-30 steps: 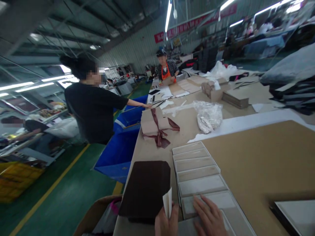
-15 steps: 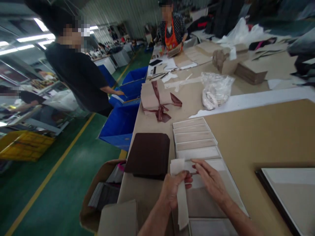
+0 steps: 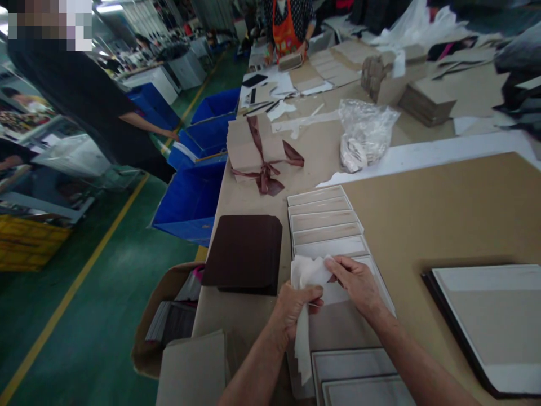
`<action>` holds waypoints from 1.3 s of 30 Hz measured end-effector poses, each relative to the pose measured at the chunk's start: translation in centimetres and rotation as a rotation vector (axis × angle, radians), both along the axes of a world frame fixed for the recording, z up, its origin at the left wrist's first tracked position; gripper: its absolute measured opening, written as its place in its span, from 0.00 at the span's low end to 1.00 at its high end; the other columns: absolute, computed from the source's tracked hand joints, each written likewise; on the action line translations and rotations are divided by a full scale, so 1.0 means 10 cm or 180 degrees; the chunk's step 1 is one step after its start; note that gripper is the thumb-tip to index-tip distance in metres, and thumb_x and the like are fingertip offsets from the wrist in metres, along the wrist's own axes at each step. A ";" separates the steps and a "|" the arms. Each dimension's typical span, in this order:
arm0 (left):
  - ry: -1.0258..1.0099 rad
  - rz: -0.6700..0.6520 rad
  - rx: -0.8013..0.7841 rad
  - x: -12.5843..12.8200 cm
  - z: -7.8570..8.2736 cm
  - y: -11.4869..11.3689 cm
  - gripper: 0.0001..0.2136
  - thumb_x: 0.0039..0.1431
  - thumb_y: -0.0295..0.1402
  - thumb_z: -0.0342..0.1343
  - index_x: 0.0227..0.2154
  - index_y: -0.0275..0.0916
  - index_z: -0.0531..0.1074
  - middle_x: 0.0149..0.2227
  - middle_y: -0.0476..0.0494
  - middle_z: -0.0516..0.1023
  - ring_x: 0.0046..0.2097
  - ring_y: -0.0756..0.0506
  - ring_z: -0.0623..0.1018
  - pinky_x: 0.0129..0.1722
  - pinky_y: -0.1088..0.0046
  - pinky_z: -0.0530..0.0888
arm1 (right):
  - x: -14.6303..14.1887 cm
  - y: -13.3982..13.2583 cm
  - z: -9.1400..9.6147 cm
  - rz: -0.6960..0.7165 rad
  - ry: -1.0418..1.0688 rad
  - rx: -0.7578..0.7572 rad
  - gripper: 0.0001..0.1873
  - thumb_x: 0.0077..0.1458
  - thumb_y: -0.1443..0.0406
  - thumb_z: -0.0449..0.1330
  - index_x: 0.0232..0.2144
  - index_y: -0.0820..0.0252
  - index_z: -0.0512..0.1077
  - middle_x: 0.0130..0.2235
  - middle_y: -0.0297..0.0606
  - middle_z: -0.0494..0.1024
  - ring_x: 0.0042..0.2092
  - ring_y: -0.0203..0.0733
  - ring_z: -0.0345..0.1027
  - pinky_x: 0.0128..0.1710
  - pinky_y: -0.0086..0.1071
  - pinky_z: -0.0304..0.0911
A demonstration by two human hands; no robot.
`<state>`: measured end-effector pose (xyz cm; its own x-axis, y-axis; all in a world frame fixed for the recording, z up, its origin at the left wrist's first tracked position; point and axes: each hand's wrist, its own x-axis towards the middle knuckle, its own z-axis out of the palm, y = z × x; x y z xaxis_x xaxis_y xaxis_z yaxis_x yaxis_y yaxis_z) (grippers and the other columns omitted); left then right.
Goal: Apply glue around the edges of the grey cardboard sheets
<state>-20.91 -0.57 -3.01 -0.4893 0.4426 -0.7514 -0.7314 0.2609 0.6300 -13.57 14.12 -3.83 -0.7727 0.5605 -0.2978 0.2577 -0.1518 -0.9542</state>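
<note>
My left hand [image 3: 298, 307] is closed around a bundle of whitish strips [image 3: 302, 344] that hangs down from the fist. With thumb and fingertips, my right hand [image 3: 355, 282] pinches the upper end of the strips, which is fanned and crumpled. Both hands are just above a row of overlapping flat panels [image 3: 325, 219] with pale rims and beige faces. Left of the hands lies a stack of dark brown sheets [image 3: 243, 251] with rounded corners. Close to my left forearm is a stack of grey-beige boards [image 3: 194, 366].
A larger dark-edged panel [image 3: 490, 316] lies at right. Beyond are a ribbon-tied bundle [image 3: 257, 146], a clear plastic bag [image 3: 366, 132] and cardboard stacks [image 3: 429, 101]. Blue bins [image 3: 192, 200] and a carton [image 3: 147, 349] stand along the table's left edge. A person in black [image 3: 80, 96] stands beside the bins.
The strips' top end, flat and straight before, is now spread and bent over. My right hand has moved onto it and pinches it. The whole view has shifted slightly.
</note>
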 end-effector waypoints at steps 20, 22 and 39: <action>-0.0132 0.0232 0.0131 -0.02 0.00 -0.08 0.22 0.41 0.36 0.72 0.39 0.33 0.74 0.31 0.44 0.79 0.26 0.50 0.78 0.19 0.81 0.66 | 0.19 0.26 -0.13 -0.0442 -0.0109 0.0125 0.21 0.53 0.47 0.62 0.34 0.59 0.78 0.22 0.30 0.64 0.26 0.36 0.57 0.24 0.30 0.52; -0.0075 0.0302 0.0074 -0.04 0.00 -0.12 0.22 0.41 0.36 0.72 0.38 0.32 0.74 0.30 0.45 0.78 0.27 0.50 0.77 0.19 0.81 0.66 | 0.23 0.31 -0.15 -0.0583 -0.0233 0.0032 0.24 0.51 0.45 0.61 0.33 0.60 0.77 0.20 0.30 0.65 0.23 0.35 0.55 0.22 0.30 0.49; 0.0551 0.0670 -0.0117 -0.33 -0.15 0.07 0.21 0.32 0.39 0.75 0.26 0.31 0.74 0.20 0.49 0.72 0.22 0.54 0.68 0.18 0.80 0.65 | 0.38 0.81 -0.37 -0.0337 -0.0550 -0.0049 0.19 0.43 0.49 0.65 0.26 0.59 0.74 0.22 0.30 0.67 0.25 0.35 0.56 0.24 0.29 0.50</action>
